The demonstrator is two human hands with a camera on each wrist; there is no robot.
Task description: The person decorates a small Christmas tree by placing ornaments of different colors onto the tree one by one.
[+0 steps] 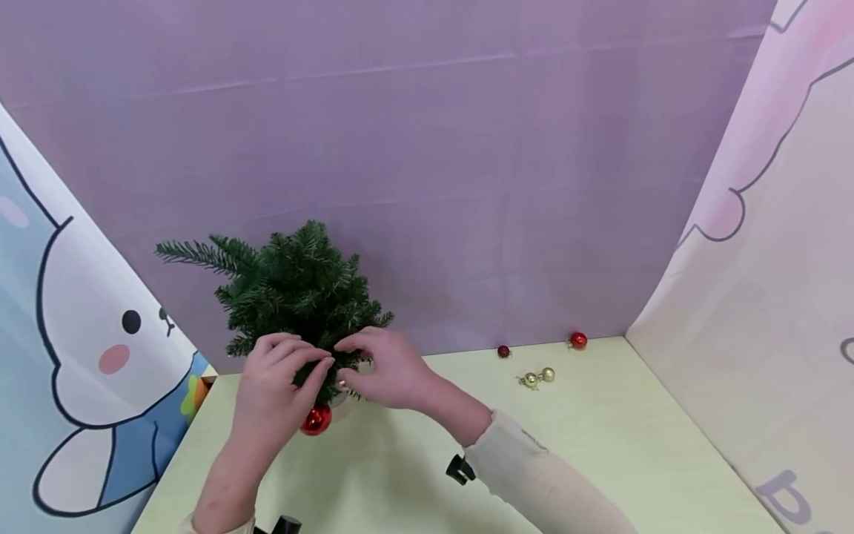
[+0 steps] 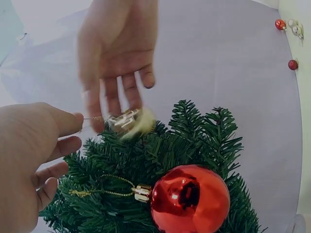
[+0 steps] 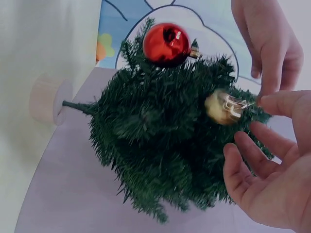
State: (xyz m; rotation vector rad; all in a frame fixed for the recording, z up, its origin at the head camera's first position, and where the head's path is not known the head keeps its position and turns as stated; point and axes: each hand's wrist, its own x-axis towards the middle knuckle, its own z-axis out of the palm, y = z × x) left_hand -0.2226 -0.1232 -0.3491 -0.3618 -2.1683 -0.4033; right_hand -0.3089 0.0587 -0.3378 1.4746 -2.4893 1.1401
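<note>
The large red bauble (image 2: 189, 199) looks mirror-glossy, smooth plastic, its cap (image 2: 142, 192) metallic; the gold bauble (image 3: 221, 108) is shiny. Tree (image 1: 300, 282): rough, matt, plastic-looking. Backdrop (image 1: 434, 148): creased matt cloth. 2 small gold baubles (image 1: 531, 380): glossy. Tabletop (image 1: 600, 445): smooth

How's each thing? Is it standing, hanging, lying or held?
Tree: standing on its base
Big red ball: hanging on tree
Gold ball by tree: held by its string
Left hand: pinching that string
Right hand: beside that gold ball, maybe touching
Two little red balls: lying on table
Two little gold balls: lying on table
</note>
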